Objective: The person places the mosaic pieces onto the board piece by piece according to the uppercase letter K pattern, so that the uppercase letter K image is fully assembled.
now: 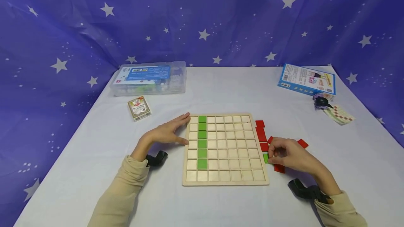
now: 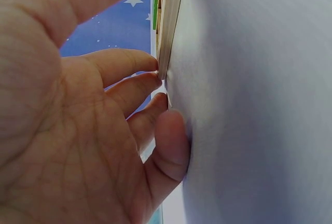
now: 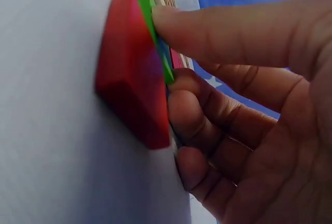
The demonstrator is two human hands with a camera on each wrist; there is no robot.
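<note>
A wooden grid board [image 1: 225, 178] lies mid-table, with a column of several green tiles [image 1: 202, 143] filling its second column from the left. My left hand [image 1: 187, 129] rests flat on the table, its straight fingers touching the board's left edge [image 2: 171, 16]; the left wrist view shows the left hand [image 2: 155, 86] close up. Right of the board, my right hand [image 1: 270, 155] pinches a green tile [image 1: 266, 158] among loose red tiles [image 1: 261, 134]. In the right wrist view the right hand [image 3: 168, 53] holds the green tile [image 3: 148, 6] against a red tile [image 3: 132, 73].
A clear plastic box [image 1: 148, 78] and a card deck [image 1: 139, 108] sit at the back left. A blue box [image 1: 307, 79], a small dark object [image 1: 321, 102] and a checkered sheet [image 1: 339, 114] lie at the back right. A starry blue cloth backs the white table [image 1: 221, 87].
</note>
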